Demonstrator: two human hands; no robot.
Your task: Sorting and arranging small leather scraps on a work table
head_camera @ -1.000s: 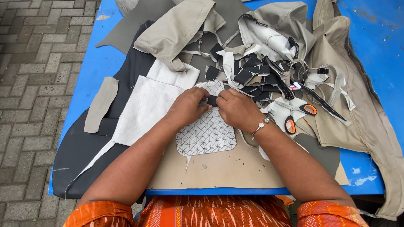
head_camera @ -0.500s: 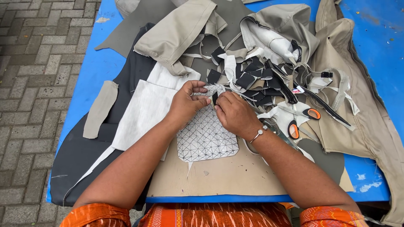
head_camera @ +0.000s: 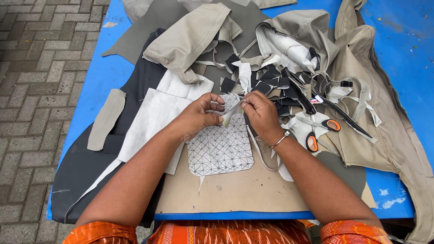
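**Head view: two pinches at the top edge of a quilted panel**

The quilted white panel (head_camera: 220,147) lies on a tan board (head_camera: 235,194) on the blue surface (head_camera: 97,77), its top edge lifted. The likely risk is the small piece slipping from the pinches, or the panel dragging askew, since only the fingertips hold it. The scissors (head_camera: 322,132) lie just beside the right wrist, where a sweep could knock them.

The left hand (head_camera: 199,116) curls inward, its grip closed on the panel's top corner. The right hand (head_camera: 260,113) faces it, thumb and forefinger closed on the same edge, wrist bent, forearms converging.
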